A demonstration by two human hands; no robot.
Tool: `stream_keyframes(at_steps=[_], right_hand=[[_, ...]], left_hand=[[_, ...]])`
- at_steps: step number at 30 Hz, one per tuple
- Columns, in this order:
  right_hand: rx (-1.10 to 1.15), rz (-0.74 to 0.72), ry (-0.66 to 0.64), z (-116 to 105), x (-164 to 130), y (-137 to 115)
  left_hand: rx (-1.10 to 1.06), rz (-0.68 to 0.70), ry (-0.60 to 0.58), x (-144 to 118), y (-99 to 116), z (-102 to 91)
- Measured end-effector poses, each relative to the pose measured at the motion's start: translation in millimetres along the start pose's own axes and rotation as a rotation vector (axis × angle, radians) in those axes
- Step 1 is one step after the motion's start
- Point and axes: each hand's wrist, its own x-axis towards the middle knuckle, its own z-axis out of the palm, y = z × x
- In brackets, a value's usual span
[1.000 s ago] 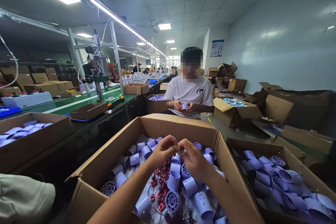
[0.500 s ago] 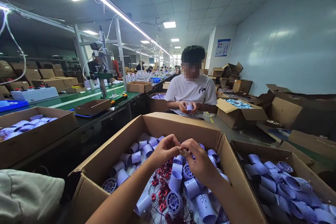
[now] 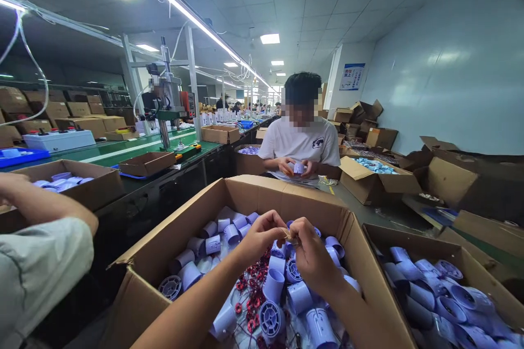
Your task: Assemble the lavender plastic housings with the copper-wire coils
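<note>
Both of my hands meet above a large open cardboard box (image 3: 172, 234). My left hand (image 3: 267, 230) pinches a small tan piece (image 3: 289, 235) between thumb and fingers. My right hand (image 3: 311, 253) is closed on the same piece from the other side; its exact kind is too small and covered to make out. Below them lie several pale purple plastic cups (image 3: 273, 285), some showing a spoked end (image 3: 272, 318). Among the cups is a heap of red wire-wound rings (image 3: 254, 297) with dark leads.
Another box of purple cups (image 3: 446, 294) stands at the right, one more (image 3: 94, 188) at the left. A co-worker's sleeve and arm (image 3: 49, 245) reach in there. Opposite, a seated person (image 3: 301, 144) holds a purple cup. A press (image 3: 164, 98) stands over the green bench (image 3: 102, 155).
My hands stay together on the tan piece, with the right fingers shifted slightly. At the left, a co-worker's forearm has come into view over the box. The view has turned slightly left.
</note>
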Motion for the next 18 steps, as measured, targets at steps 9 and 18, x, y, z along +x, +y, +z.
stream_keyframes(at_steps=[9,18], right_hand=[[-0.111,-0.104,0.144,-1.4,-0.6,1.8],[0.111,0.319,0.116,4.2,-8.9,1.5]], left_hand=[[-0.158,0.022,0.183,5.5,3.7,0.8],[0.141,0.232,0.142,2.6,7.2,-3.6]])
